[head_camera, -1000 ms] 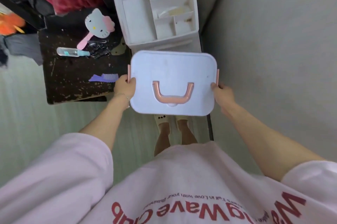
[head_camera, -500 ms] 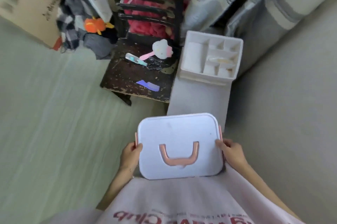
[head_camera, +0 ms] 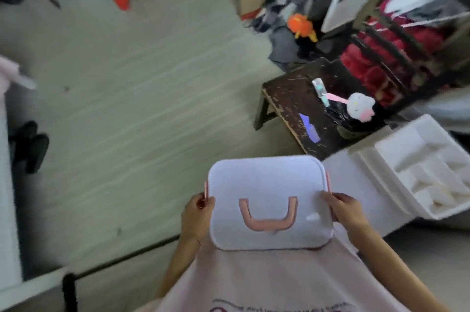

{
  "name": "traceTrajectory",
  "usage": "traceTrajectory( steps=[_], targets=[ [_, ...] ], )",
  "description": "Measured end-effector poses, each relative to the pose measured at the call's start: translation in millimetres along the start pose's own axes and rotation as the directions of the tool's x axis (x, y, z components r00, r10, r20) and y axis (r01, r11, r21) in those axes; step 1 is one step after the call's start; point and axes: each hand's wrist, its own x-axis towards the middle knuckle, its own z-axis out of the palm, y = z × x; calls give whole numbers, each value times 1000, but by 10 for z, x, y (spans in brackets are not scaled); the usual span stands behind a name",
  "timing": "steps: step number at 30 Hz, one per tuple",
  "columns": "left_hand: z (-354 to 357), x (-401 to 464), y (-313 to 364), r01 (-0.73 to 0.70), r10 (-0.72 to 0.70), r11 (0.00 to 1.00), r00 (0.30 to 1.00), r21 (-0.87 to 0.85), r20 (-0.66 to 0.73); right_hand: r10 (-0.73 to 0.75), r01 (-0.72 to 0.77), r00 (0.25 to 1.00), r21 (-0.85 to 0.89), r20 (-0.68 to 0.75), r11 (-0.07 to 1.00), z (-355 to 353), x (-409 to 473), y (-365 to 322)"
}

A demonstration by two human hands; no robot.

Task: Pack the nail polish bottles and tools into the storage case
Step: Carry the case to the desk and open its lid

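1. Head view: the closed storage case (head_camera: 269, 202), lid and handle up, is held in front of the body.
2. Left hand (head_camera: 197, 215) and right hand (head_camera: 347, 212) grip its sides, fingers curled.
3. Judged step: carrying it; next, set it down and open it.

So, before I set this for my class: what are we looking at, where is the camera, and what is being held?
There is no machine here. A person wears a camera on the head, so the one picture looks down at their own arms. The left hand and right hand each grip a side of a closed white case with a pink handle, held in front of the body. To the right, a dark stool carries a cat-shaped mirror and a comb. Beside it sits a white divided tray.
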Motion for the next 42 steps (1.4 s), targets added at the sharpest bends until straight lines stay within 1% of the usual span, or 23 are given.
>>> traceTrajectory(
  steps=[4, 8, 10, 14, 17, 19, 22, 25, 29, 32, 37, 42],
  targets=[
    [-240, 198, -93, 43, -46, 998, 997, -45, -65, -15, 21, 997, -82, 81, 996, 326, -5, -223],
    [-590, 498, -174, 103, -110, 985, 993, -136, -46, -55, 72, 993, -172, 103, 982, 671, 77, -633],
    [-829, 701, -186, 109, -117, 979, 992, -174, -37, -91, 108, 991, -196, 97, 975, 911, 85, -927],
    [-1320, 1098, -207, 122, -148, 960, 985, -253, -84, -199, 232, 969, -261, 148, 937, 1450, 49, -1558],
    [-1682, 1343, -173, 97, -160, 940, 972, -326, -171, -309, 366, 925, -307, 220, 878, 1804, 8, -2083],
    [-1912, 1505, -104, 84, -180, 925, 955, -370, -234, -334, 412, 902, -313, 274, 856, 2051, -5, -2373],
    [-2207, 1783, 39, 78, -228, 891, 929, -447, -293, -345, 443, 882, -318, 321, 838, 2418, 52, -2765],
    [-2418, 2050, 177, 107, -270, 872, 919, -478, -288, -336, 452, 876, -345, 346, 823, 2711, 214, -3089],
    [-2586, 2409, 356, 149, -312, 866, 907, -477, -284, -322, 459, 868, -364, 378, 810, 3033, 564, -3583],
    [-2803, 2674, 709, 117, -324, 847, 887, -519, -328, -331, 476, 854, -344, 401, 810, 3336, 815, -4212],
    [-3291, 3188, 1294, 59, -298, 864, 859, -500, -415, -325, 510, 828, -372, 458, 775, 3886, 1118, -5191],
    [-3670, 3607, 1517, 62, -344, 853, 813, -517, -470, -316, 541, 801, -390, 508, 745, 4392, 1237, -5787]
  ],
)
